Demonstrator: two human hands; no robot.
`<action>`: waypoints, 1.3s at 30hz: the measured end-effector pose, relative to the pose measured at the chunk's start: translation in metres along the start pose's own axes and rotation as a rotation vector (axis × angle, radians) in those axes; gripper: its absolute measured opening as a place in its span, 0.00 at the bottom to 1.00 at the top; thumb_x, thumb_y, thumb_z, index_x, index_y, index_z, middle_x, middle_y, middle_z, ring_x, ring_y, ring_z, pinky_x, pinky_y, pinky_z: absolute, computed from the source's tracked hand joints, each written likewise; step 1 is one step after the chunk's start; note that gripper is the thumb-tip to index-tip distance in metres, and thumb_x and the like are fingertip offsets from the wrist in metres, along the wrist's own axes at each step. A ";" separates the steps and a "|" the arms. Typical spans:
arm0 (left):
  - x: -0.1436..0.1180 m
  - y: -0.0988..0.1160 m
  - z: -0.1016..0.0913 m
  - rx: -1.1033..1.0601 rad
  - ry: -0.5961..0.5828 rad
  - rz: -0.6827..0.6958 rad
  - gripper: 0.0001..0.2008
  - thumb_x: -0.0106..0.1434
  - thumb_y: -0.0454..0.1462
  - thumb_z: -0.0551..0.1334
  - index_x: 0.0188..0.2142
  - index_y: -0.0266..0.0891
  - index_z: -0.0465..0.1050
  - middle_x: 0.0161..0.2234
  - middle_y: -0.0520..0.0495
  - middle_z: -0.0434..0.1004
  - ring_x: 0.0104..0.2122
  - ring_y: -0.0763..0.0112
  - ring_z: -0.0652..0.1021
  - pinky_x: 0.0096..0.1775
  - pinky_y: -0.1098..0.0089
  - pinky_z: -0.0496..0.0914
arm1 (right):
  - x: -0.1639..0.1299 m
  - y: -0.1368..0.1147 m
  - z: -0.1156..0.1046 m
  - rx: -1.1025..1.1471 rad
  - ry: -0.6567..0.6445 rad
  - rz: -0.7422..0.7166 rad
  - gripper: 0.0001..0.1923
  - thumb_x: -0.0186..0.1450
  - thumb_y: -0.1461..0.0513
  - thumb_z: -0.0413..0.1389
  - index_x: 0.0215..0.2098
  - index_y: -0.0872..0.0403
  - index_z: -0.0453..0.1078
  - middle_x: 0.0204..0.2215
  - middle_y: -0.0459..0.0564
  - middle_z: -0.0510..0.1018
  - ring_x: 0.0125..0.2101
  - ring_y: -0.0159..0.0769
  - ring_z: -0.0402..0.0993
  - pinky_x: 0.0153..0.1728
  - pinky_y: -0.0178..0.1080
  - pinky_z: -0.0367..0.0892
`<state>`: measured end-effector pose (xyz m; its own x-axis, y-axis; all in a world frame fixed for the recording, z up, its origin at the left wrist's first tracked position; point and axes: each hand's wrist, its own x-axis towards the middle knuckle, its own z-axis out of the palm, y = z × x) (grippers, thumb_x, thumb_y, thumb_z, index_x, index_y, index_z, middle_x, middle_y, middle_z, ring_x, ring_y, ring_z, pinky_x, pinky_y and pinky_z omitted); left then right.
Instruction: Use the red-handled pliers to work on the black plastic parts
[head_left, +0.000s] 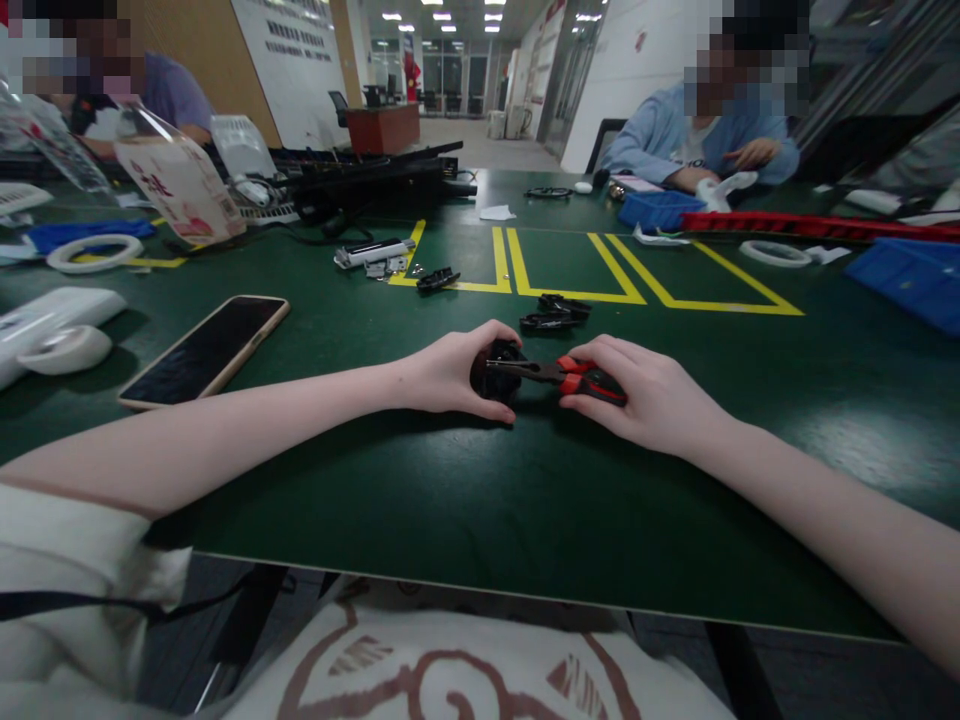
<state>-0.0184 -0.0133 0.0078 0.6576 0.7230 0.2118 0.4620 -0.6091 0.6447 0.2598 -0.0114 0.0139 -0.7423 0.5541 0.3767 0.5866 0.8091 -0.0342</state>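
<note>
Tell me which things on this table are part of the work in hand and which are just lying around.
In use:
left hand gripping the black part
right hand holding the pliers, nose on the black part

Lying about:
phone
black clips
tape roll
blue bin
white case

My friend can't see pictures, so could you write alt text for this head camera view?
At a green table, a person's left hand holds a small black part while the right hand grips red-handled pliers whose tips meet that part. A phone lies to the left, more black parts just beyond, and two other people sit at the far side.
</note>
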 end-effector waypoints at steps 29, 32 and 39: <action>-0.001 0.012 -0.001 -0.039 -0.052 -0.077 0.33 0.53 0.54 0.71 0.51 0.36 0.69 0.37 0.47 0.77 0.33 0.66 0.76 0.34 0.67 0.67 | -0.002 -0.002 -0.001 -0.088 0.045 -0.041 0.16 0.63 0.58 0.55 0.47 0.58 0.68 0.40 0.58 0.77 0.36 0.45 0.75 0.32 0.42 0.70; 0.000 0.010 0.000 0.059 -0.032 -0.046 0.34 0.53 0.56 0.70 0.50 0.36 0.68 0.38 0.46 0.77 0.33 0.65 0.75 0.35 0.66 0.67 | -0.002 -0.001 0.000 -0.120 0.085 -0.075 0.17 0.63 0.58 0.56 0.49 0.58 0.68 0.41 0.58 0.77 0.37 0.44 0.75 0.34 0.42 0.70; 0.000 0.005 0.005 0.399 0.051 -0.001 0.40 0.48 0.65 0.67 0.47 0.37 0.68 0.48 0.40 0.73 0.47 0.53 0.72 0.49 0.57 0.63 | -0.001 -0.001 0.000 -0.174 0.049 -0.064 0.17 0.65 0.54 0.56 0.46 0.57 0.68 0.41 0.58 0.76 0.37 0.46 0.73 0.36 0.44 0.67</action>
<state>-0.0129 -0.0178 0.0071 0.6313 0.7327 0.2543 0.6640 -0.6800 0.3109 0.2595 -0.0129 0.0131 -0.7656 0.4890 0.4180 0.5892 0.7939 0.1505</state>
